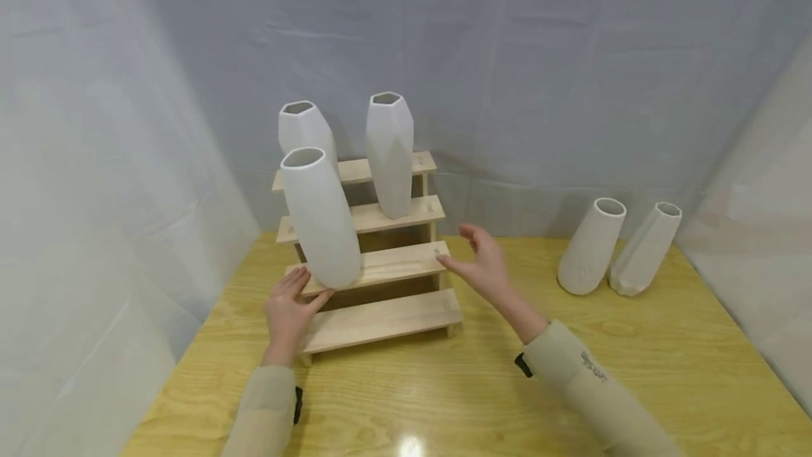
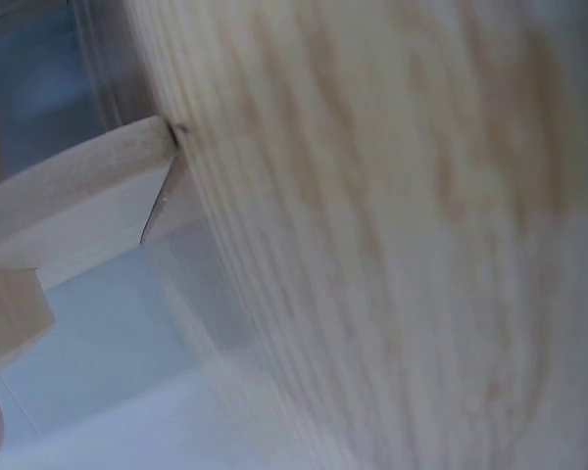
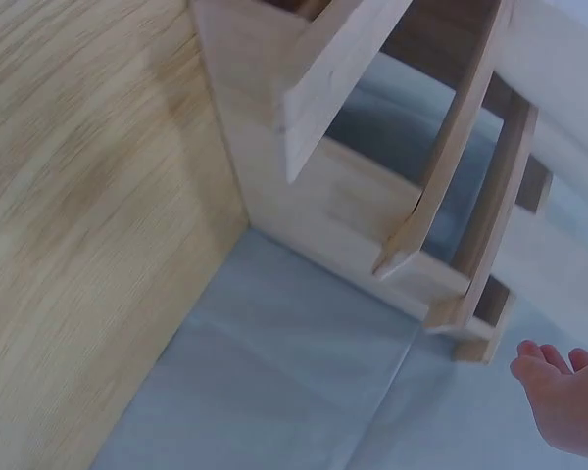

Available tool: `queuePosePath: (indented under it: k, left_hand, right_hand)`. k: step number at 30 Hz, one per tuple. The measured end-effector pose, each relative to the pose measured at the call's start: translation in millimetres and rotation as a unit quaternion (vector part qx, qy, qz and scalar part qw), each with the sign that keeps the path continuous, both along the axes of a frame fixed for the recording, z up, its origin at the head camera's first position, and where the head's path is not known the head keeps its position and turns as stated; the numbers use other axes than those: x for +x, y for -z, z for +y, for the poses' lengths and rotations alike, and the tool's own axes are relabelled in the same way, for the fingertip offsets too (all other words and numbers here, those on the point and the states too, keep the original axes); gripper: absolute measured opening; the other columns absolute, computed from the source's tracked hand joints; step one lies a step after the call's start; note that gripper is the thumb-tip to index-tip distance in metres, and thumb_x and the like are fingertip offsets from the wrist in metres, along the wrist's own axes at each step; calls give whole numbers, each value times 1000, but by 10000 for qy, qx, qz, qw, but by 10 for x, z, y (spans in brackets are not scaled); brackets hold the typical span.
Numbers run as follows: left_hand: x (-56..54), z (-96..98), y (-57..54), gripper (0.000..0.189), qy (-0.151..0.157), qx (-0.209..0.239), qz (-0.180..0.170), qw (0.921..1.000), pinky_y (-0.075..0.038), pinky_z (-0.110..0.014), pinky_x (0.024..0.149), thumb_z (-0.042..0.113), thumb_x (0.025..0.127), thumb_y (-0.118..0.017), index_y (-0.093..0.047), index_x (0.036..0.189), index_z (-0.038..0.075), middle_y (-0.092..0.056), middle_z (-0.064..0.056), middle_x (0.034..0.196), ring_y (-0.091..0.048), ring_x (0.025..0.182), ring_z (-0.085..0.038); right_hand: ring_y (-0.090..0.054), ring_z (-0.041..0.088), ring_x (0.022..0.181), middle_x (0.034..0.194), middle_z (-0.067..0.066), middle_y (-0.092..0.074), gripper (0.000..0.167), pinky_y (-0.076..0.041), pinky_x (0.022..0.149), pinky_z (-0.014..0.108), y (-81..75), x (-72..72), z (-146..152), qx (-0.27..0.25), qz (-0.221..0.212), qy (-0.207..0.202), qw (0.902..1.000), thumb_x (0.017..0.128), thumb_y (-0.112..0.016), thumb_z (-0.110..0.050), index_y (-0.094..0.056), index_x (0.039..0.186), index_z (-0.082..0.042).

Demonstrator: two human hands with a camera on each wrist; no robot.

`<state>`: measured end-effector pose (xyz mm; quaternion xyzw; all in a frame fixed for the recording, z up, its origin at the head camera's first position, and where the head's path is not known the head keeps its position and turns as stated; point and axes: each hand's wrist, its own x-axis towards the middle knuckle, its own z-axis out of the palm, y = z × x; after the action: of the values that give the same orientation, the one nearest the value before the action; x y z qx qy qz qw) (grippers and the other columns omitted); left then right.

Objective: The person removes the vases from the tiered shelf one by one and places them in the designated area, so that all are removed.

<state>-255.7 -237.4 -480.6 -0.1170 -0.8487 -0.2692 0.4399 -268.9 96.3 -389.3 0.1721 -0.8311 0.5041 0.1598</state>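
Observation:
A wooden stepped stand (image 1: pixel 387 319) holds three tall white vases. One smooth round-mouthed vase (image 1: pixel 320 221) stands on its second step from the bottom. Beside that vase's base, my left hand (image 1: pixel 288 312) rests at the step's left end, fingers and thumb spread. Behind stand a faceted vase (image 1: pixel 390 154) on the third step and another angular vase (image 1: pixel 304 129) on the top step, partly hidden. My right hand (image 1: pixel 485 266) is by the stand's right side, thumb and fingers apart, holding nothing. The right wrist view shows its fingers (image 3: pixel 554 357) near the shelf ends.
Two more white vases, one round-mouthed (image 1: pixel 590 249) and one faceted (image 1: pixel 647 252), stand side by side at the right of the wooden table (image 1: pixel 393 400). A pale grey curtain (image 1: pixel 539 90) hangs behind the table, with white sheeting (image 1: pixel 108 196) at the left.

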Motion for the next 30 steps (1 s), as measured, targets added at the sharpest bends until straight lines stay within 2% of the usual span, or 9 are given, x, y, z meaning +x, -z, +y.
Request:
queuePosePath:
  k: [7, 11, 22, 30]
  left_hand:
    - [1, 12, 9, 56, -5, 14, 100, 9999, -46, -48, 82, 17, 48, -85, -65, 94, -8, -63, -21, 95, -58, 93, -35]
    - [9, 24, -7, 54, -49, 28, 87, 9999, -46, -49, 81, 18, 49, -85, -66, 93, -8, -63, -21, 94, -58, 93, -35]
    - [-4, 16, 7, 56, -85, 4, 19, 10000, -46, -48, 82, 17, 47, -86, -65, 93, -8, -63, -21, 95, -58, 93, -35]
    - [-21, 14, 7, 56, -65, -65, 195, 9998, -46, -48, 81, 17, 47, -86, -65, 92, -9, -63, -22, 93, -59, 91, -36]
  right_hand:
    - [-45, 33, 110, 119, 19, -49, 65, -38, 95, 40, -23, -8, -319, -193, -207, -243, 9993, 71, -74, -23, -44, 121, 7]
    - [-47, 29, 108, 118, 18, -51, 63, -41, 92, 39, -62, -23, -476, -132, -131, -225, 9996, 71, -74, -24, -46, 120, 5]
    - [-46, 26, 111, 121, 15, -50, 68, -41, 92, 36, -159, -42, -904, 114, -76, -556, 9984, 71, -75, -27, -44, 124, 4]
    - [-48, 25, 110, 121, 16, -50, 70, -43, 90, 35, -199, -120, -1173, 130, 31, -790, 9968, 70, -76, -27, -44, 123, 5]
